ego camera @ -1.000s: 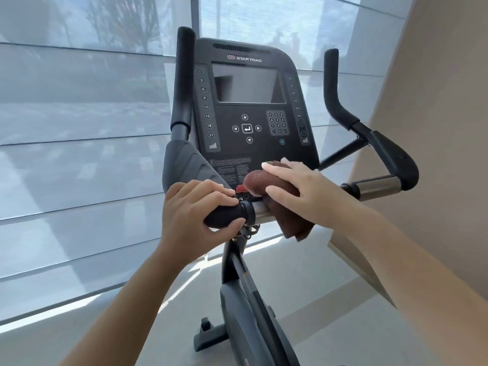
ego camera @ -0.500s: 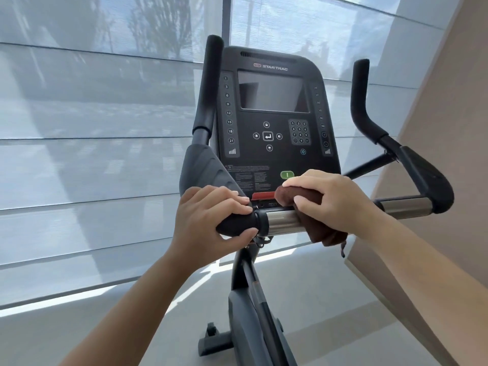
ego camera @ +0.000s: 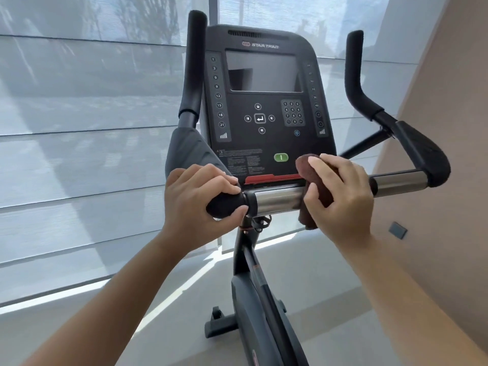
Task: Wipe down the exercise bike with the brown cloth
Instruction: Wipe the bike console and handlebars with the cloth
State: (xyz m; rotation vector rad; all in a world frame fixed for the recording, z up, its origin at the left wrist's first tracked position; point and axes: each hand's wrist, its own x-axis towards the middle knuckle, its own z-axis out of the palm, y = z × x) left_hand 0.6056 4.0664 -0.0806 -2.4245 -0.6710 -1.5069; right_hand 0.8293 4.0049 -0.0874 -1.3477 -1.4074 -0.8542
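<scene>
Head view puts the right hand on the brown cloth, fingers curled over the top and thumb underneath. It pinches the bunched fabric round the chrome bar of the exercise bike, a little right of the stem. The left hand is wrapped round the black grip at the bar's left end, likely steadying the frame.

The main risk sits above the cloth. Its upper fold lies just beside the green button and the red strip along the lower edge of the console. A stroke that rides upward could press the button or catch on the strip. The cloth's loose tail hangs below the bar, near the clamp fittings on the stem, and could snag there on a leftward pass. Polished metal gives little purchase, so a bunched cloth may skid and leave streaks.

To the right, the bar runs bare as far as the padded handle, which would stop the stroke. The beige wall stands close beyond it, so elbow room looks tight. To the left, bare chrome ends at the collar touching the left thumb, so that hand would have to shift. Below the bar there is open space down to the floor.
</scene>
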